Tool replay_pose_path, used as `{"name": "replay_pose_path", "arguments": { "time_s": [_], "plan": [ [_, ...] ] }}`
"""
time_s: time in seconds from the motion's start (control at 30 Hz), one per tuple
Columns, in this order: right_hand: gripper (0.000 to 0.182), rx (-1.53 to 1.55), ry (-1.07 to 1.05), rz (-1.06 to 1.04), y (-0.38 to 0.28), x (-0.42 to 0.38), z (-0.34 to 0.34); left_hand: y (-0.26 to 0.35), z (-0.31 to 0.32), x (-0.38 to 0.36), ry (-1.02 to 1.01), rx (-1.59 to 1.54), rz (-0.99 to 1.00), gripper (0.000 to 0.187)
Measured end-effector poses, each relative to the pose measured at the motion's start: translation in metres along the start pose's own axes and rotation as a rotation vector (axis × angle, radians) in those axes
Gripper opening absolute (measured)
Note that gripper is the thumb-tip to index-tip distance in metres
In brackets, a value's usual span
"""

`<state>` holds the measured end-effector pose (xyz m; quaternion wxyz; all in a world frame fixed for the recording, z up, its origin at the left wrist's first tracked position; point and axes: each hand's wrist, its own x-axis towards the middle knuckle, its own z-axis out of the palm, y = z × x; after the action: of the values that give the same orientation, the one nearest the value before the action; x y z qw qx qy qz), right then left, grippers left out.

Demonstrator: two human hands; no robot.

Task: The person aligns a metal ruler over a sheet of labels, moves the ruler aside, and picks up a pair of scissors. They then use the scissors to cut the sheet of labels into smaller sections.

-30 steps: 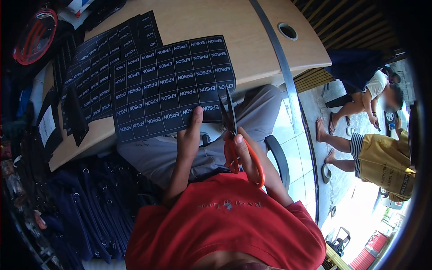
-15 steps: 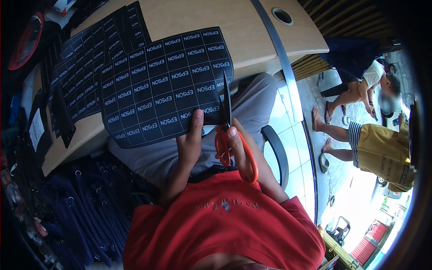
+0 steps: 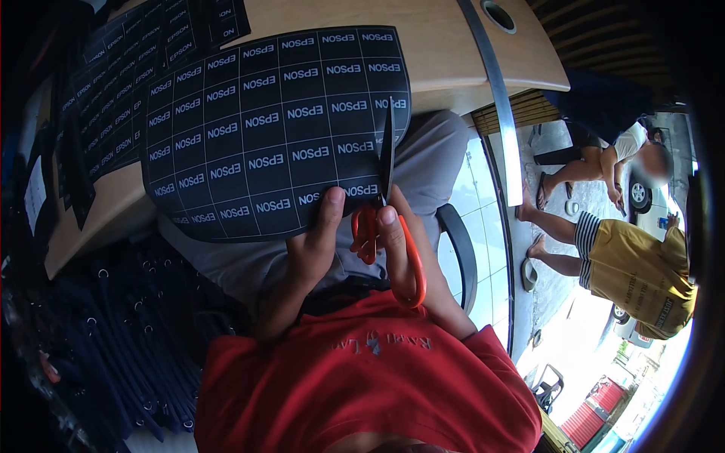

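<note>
A black sheet (image 3: 260, 143) printed with a grid of EPSON labels is spread over my lap and the table edge. My left hand (image 3: 321, 230) grips its near edge, thumb on top and fingers underneath. In my right hand (image 3: 394, 230) are orange-handled scissors (image 3: 411, 275), thumb through one loop. Their dark blade lies over the sheet near its right side, pointing away from me, and crosses the printed labels. The other blade is mostly hidden.
More EPSON-printed sheets (image 3: 113, 106) lie on the wooden table (image 3: 325, 13) at left. A metal strip (image 3: 495, 83) projects over the table's edge. Dark blue straps with metal rings (image 3: 143, 340) hang below left. Two people, one in a yellow shirt (image 3: 630, 264), are outside at right.
The scissors' blades have come closer together, and the upper blade stands further up the sheet. The sheet has shifted slightly up and left in view. Both hands keep their hold.
</note>
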<state>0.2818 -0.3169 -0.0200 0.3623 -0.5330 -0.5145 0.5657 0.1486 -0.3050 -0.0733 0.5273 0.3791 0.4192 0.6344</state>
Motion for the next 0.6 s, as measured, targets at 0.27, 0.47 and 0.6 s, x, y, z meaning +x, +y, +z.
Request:
{"name": "replay_pose_path", "arguments": {
  "time_s": [0.27,0.47,0.6],
  "plan": [
    [0.052,0.022,0.033,-0.012,0.000,0.002,-0.003,-0.004,-0.002,-0.009,-0.097,0.033,0.031,0.024],
    [0.052,0.036,0.063,-0.027,0.000,0.001,-0.001,-0.004,0.002,-0.014,-0.092,0.045,0.044,0.026],
    [0.052,0.041,0.057,-0.026,-0.001,0.002,-0.001,-0.010,-0.001,-0.016,-0.134,0.043,0.037,0.025]
  ]
}}
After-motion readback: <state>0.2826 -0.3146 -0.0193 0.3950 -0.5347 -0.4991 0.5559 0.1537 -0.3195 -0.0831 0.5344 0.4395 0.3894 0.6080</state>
